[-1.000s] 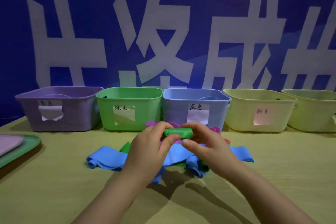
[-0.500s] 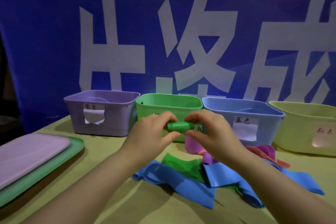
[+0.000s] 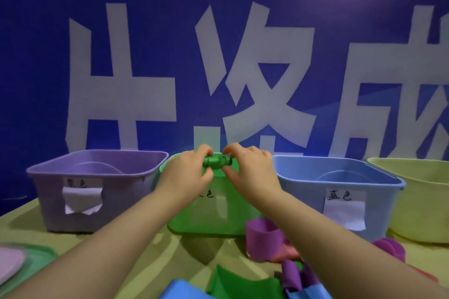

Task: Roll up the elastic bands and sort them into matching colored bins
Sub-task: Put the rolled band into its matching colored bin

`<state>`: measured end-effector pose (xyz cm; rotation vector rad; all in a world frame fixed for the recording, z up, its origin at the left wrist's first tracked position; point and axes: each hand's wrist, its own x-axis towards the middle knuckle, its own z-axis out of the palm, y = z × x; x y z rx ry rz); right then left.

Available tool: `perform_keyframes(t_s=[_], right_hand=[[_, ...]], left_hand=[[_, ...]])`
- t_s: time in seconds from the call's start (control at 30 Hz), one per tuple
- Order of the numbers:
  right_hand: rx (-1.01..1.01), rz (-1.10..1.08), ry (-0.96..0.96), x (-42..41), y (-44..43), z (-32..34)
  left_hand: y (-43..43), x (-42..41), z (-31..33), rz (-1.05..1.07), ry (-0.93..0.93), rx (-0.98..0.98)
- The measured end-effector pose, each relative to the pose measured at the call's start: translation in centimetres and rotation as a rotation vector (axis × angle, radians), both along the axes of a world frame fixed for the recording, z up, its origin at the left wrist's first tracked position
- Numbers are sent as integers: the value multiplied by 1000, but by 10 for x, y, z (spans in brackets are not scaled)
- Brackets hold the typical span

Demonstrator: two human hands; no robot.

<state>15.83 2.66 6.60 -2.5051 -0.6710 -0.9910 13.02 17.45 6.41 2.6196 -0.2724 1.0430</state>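
Head view is dominated by a blue banner (image 3: 218,31) printed with large white Chinese characters, cropped at the right. On the tabletop (image 3: 158,250) a purple bin (image 3: 97,201), green bin (image 3: 218,221), blue bin (image 3: 303,201) and yellow bin (image 3: 425,201) are lined up. The blue bin's label (image 3: 345,209) is read as 蓝色. Loose bands (image 3: 243,286) are heaped in front. A rolled green band (image 3: 217,162) is pinched at its ends by the left hand (image 3: 187,179) and right hand (image 3: 250,175), over the green bin.
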Motion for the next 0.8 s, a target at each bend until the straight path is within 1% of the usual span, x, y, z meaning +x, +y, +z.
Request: perform_keyframes(t_s=[0.1, 0.17, 0.33, 0.47, 0.57, 0.67, 0.8], right_hand=[[-46, -38, 97, 10, 3, -3], [-69, -41, 121, 7, 0, -3], [-104, -20, 50, -23, -25, 0], [-86, -20, 87, -53, -56, -4], [-94, -11, 104, -75, -80, -11], [-88, 3, 129, -95, -102, -14], [-68, 17, 160, -118, -132, -22]], left_hand=[[-4, 16, -6, 19, 71, -15], [-6, 14, -10, 23, 84, -20], [-20, -17, -16, -79, -28, 3], [-50, -56, -25, -201, -47, 10], [-75, -83, -30, -281, -116, 82], [-101, -100, -32, -331, -93, 72], [-135, -116, -40, -334, -94, 21]])
